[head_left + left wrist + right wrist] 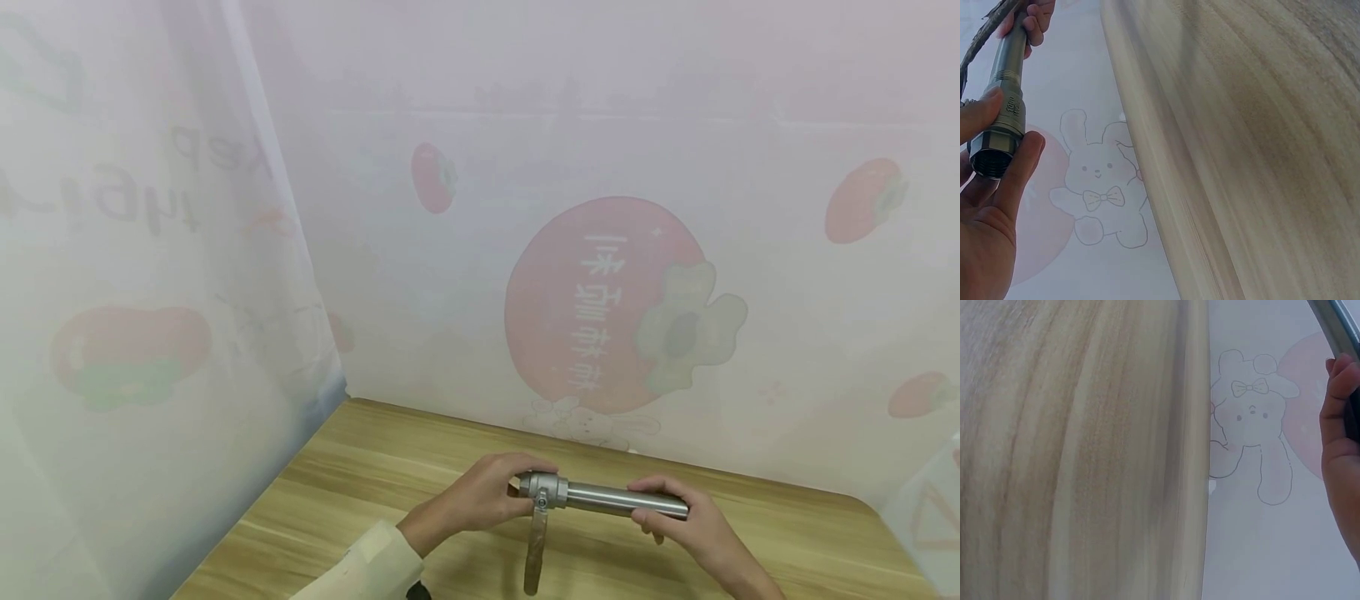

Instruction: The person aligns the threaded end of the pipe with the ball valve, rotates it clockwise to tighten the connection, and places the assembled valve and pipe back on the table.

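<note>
Both hands hold a metal ball valve (550,490) joined to a straight steel pipe (600,497), roughly level above the table. My left hand (487,493) grips the valve body, thumb on one side and fingers on the other. In the left wrist view, the valve's threaded open end (992,161) faces the camera between thumb and fingers. A long lever handle (536,550), brownish and worn, hangs down from the valve toward me. My right hand (690,521) grips the pipe's far end. In the right wrist view only part of that hand (1341,437) and the pipe (1338,328) show.
Beneath the hands lies a wood-grain table (360,467) with rounded corners. A pale curtain (420,292) printed with red fruit and a rabbit hangs behind its far edge, and another curtain (135,250) hangs on the left.
</note>
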{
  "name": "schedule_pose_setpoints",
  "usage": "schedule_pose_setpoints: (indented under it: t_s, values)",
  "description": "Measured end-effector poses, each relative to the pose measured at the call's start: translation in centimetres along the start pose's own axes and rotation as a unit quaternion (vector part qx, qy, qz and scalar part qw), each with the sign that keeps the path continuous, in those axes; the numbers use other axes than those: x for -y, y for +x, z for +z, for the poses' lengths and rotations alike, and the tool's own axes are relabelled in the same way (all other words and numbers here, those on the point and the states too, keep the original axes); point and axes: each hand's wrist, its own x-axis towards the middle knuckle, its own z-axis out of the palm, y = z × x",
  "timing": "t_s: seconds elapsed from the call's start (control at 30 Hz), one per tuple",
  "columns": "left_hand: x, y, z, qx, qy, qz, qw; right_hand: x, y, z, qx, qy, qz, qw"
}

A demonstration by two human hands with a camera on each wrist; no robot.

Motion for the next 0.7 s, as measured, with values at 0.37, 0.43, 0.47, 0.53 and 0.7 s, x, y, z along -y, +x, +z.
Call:
schedule_pose_setpoints:
  t_s: [0.37, 0.43, 0.47, 0.53, 0.7]
  values:
    - [-0.13, 0.00, 0.02, -0.005, -0.016, -0.011, 0.9998, -0.12, 0.08, 0.31, -0.030, -0.009, -0.007, 0.999]
    - [-0.17, 0.01, 0.00, -0.006, -0.016, -0.010, 0.9998, -0.10, 0.09, 0.41, -0.035, -0.012, -0.001, 0.999]
    - [-0.18, 0.02, -0.01, -0.007, -0.016, -0.010, 0.9998, -0.08, 0.08, 0.44, -0.037, -0.013, 0.004, 0.999]
    - [-0.21, 0.05, -0.05, -0.008, -0.017, -0.009, 0.9998, -0.03, 0.08, 0.49, -0.038, -0.016, 0.013, 0.999]
    - [-0.21, 0.05, -0.05, -0.007, -0.020, -0.007, 0.9998, -0.02, 0.16, 0.44, -0.035, -0.016, 0.022, 0.999]
